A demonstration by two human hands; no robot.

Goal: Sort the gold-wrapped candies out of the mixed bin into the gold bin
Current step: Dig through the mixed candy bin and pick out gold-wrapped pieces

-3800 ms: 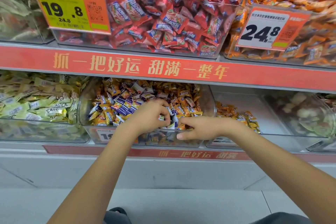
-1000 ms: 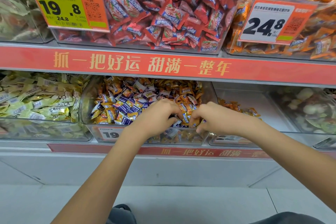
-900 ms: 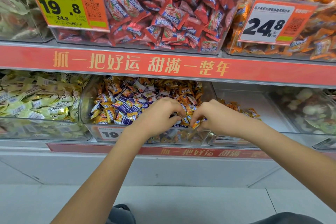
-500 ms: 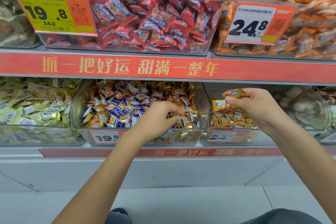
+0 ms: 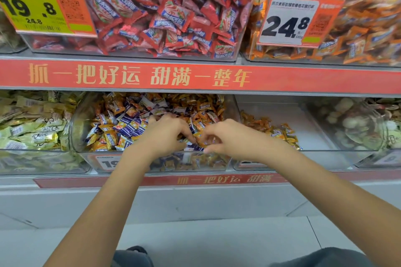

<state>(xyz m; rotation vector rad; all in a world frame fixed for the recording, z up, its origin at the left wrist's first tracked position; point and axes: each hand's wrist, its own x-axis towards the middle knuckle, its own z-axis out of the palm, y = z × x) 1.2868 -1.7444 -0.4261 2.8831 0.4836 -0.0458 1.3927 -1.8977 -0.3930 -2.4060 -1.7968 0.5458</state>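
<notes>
Both hands were plunged into the mixed bin [image 5: 86, 119], the left hand [image 5: 165, 134] curled with fingers buried, its hold impossible to tell. The right hand [image 5: 230, 136] was pinched on a gold candy [image 5: 200, 140] between them. Just right of that pinch, the gold bin [image 5: 308, 128] was partly filled.

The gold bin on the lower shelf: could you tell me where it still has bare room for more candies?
The gold bin is bare across its white floor at the back and right, between the gold candies heaped front-left and its right wall. The mixed bin beside it is crowded, with the left hand and right hand in it.
</notes>
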